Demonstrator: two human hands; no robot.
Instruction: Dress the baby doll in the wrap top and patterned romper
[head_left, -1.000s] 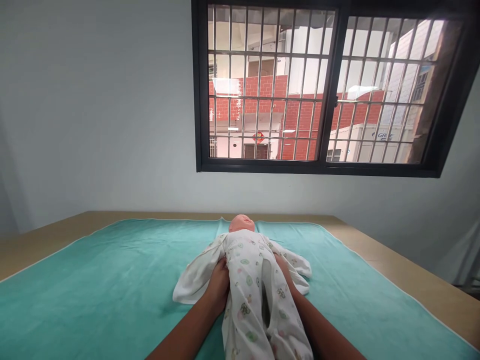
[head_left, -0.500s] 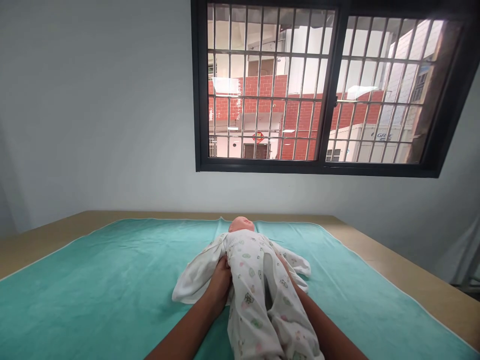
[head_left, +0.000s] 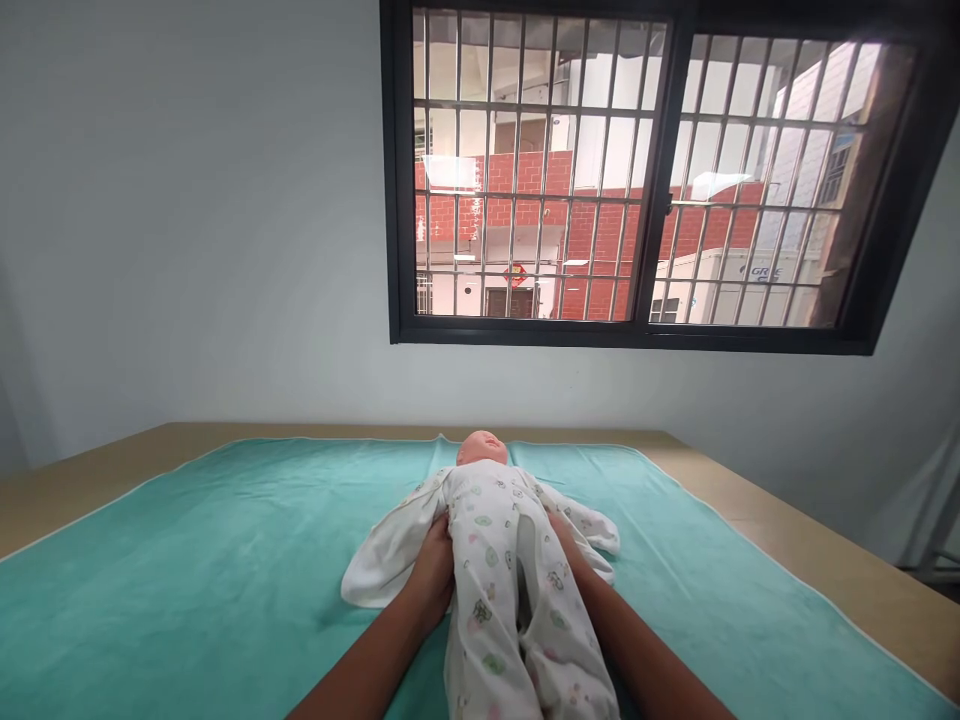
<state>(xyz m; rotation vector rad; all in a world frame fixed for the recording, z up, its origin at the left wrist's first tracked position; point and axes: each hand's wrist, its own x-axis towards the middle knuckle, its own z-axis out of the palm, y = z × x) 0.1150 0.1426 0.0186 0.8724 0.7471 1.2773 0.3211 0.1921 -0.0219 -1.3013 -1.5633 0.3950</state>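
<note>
A baby doll (head_left: pixel 481 447) lies on its back with its head toward the wall. White printed baby pants (head_left: pixel 487 580) cover its front, their legs stretching toward me. A white baby top (head_left: pixel 386 560) spreads out on both sides beneath. At the left side of the waist my left hand (head_left: pixel 435 565) is closed on the edge of the pants. On the opposite side my right hand (head_left: pixel 566 545) grips the pants, its fingers mostly hidden behind the fabric.
A turquoise sheet (head_left: pixel 225 570) covers most of the wooden table (head_left: pixel 757 525). The table's far edge meets a pale wall (head_left: pixel 225 250). A dark-framed barred window (head_left: pixel 517 335) is set above it.
The pants' legs have shifted slightly to the left, and more of my right hand shows beside them. My left hand has moved a little left and toward me.
</note>
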